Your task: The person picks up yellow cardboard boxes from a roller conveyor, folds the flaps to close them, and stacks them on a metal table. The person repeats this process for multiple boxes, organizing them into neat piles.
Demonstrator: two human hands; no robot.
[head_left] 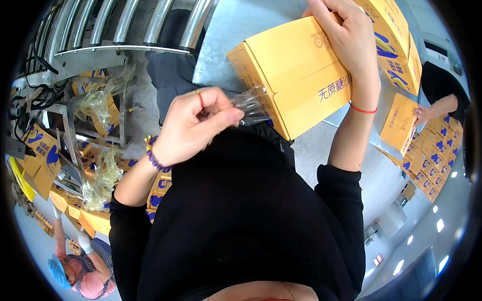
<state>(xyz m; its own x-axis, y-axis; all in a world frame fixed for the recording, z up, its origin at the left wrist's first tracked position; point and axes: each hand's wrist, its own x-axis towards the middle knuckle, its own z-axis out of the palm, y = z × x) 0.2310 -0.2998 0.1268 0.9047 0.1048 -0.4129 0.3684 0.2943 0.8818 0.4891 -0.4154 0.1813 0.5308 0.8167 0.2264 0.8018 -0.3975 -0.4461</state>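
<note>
A yellow cardboard box with dark print is tilted in front of me, over the edge of a metal table. My right hand grips its far right side, thumb across the top face and the other fingers partly hidden. Crumpled clear plastic film runs from the box's near left corner to my left hand. That hand is closed, its thumb and fingers pinching the film's end. Whether the film is tape or wrap, I cannot tell.
A roller conveyor stands at the far left, with crumpled plastic hanging below it. More yellow boxes stand at the right. There a co-worker's hand holds another box. Another person handles boxes at lower left.
</note>
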